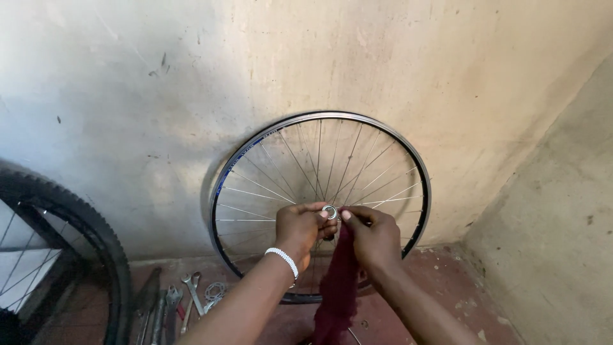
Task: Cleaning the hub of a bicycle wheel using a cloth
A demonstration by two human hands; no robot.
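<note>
Left hand (300,227) fingers pinch around the silver hub (330,211) at the centre of the bare bicycle wheel rim (255,144); right hand (373,233) fingertips close on the hub's other side, with a dark red rag (337,287) hanging under that hand. Rim stands upright on the red floor (447,281), leaning against the wall (159,96). Wrenches (191,294) lie on the floor lower left, near a tyred wheel (96,243).

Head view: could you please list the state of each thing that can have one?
Bare wheel: upright, leaning on the wall, no tyre.
Hub: pinched between both hands.
Left hand: closed on the hub.
Right hand: closed on the hub, also holding the cloth.
Dark red cloth: hanging down.
Spanners: lying on the floor.
Tyred wheel: upright, left.
</note>
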